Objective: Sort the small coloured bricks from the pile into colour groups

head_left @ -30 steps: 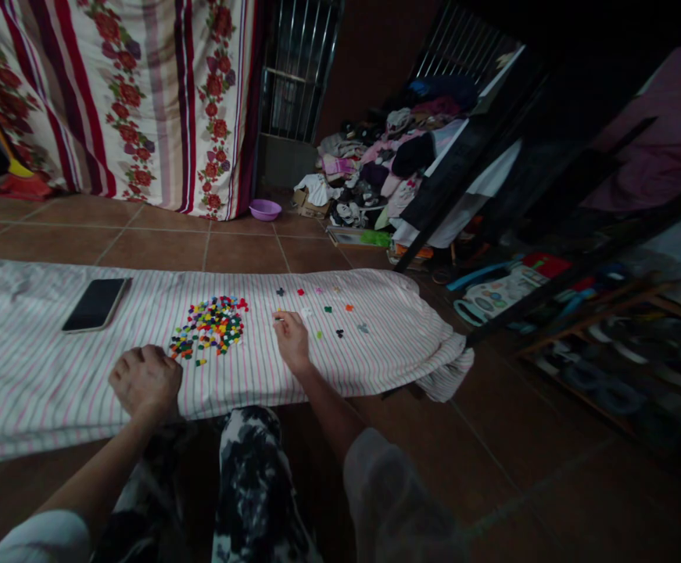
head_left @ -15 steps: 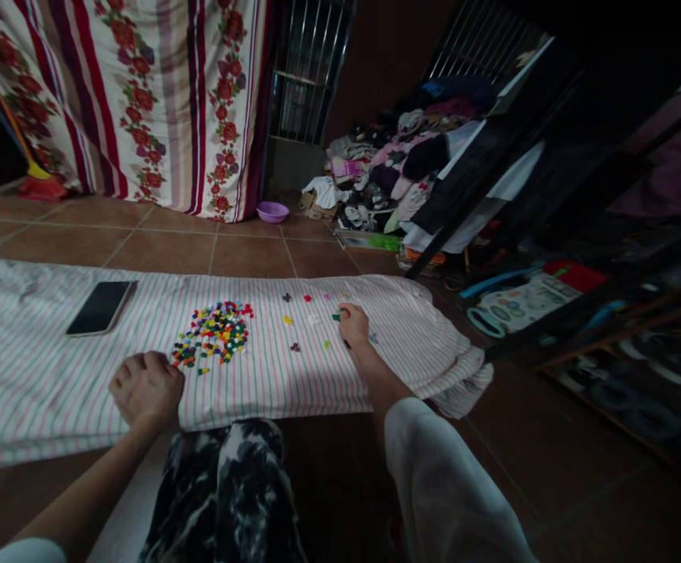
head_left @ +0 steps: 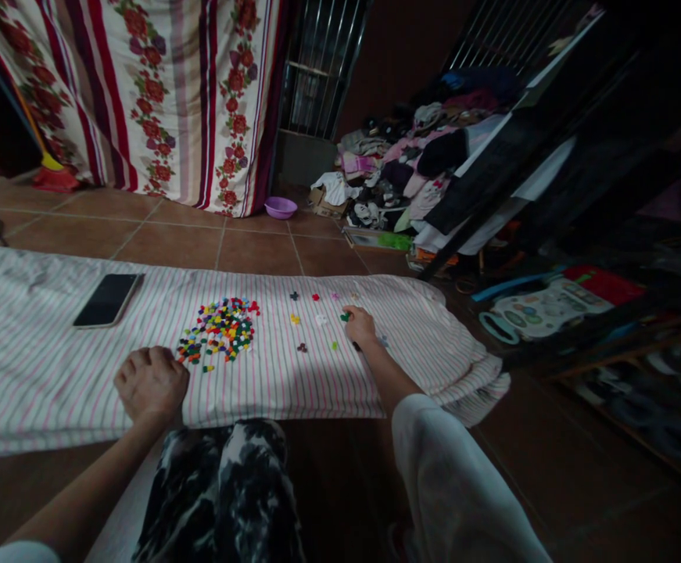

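Note:
My right hand [head_left: 361, 328] reaches over the striped cloth, thumb and fingers pinched at a small green plastic piece [head_left: 345, 317]. Small groups of like-coloured pieces lie around it: a white group [head_left: 321, 320], a yellow group [head_left: 295, 319], a red group [head_left: 316, 297], a light green piece [head_left: 334, 345] and a brown group [head_left: 302, 348]. A dark piece is partly hidden under the right hand. My left hand [head_left: 153, 383] rests palm down near the cloth's front edge, fingers slightly bent and apart, holding nothing. Just beyond its fingers spreads a heap of mixed coloured pieces [head_left: 223, 328].
A phone [head_left: 109, 300] lies on the striped cloth [head_left: 35, 352] at left. Behind, on the tiled floor, are a purple basin [head_left: 281, 207], a broom [head_left: 55, 176] and a heap of clothes [head_left: 410, 156]. A floral curtain [head_left: 188, 102] hangs at the back.
The view has shifted a little, so the scene sits slightly further right. My right hand stays at the green pieces and my left hand stays resting on the cloth.

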Motion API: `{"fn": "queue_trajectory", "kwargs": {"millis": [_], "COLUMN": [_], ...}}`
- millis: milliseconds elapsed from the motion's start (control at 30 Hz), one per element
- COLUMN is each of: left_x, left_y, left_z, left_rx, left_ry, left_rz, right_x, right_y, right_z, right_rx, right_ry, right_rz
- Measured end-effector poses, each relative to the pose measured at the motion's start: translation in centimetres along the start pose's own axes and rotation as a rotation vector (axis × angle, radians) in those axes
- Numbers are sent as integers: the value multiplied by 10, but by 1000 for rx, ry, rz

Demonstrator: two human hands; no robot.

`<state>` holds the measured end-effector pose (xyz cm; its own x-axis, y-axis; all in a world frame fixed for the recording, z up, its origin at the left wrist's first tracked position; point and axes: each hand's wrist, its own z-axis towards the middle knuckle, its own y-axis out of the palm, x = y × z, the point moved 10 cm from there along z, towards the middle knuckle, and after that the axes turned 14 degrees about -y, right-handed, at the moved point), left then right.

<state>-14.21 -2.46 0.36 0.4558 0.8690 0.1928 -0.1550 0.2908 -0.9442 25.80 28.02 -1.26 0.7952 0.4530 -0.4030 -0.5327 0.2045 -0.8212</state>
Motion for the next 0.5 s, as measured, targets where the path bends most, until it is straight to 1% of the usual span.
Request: {"fn": "queue_trajectory", "kwargs": {"millis": [200, 333, 433, 500], "left_x": [0, 0, 0, -1], "left_y": [1, -1, 1, 4], "left_z": [-1, -1, -1, 0], "left_rx": [7, 30, 20, 8], "left_ry": [16, 15, 17, 14], "left_rz": [4, -12, -29, -39], "right_x": [3, 1, -10, -25], "right_y": [0, -5, -16, -24], "right_z": [-1, -4, -5, -4], "right_rx": [17, 29, 67, 102], "right_ry": [31, 60, 31, -18], "right_rz": [69, 86, 42, 36]}}
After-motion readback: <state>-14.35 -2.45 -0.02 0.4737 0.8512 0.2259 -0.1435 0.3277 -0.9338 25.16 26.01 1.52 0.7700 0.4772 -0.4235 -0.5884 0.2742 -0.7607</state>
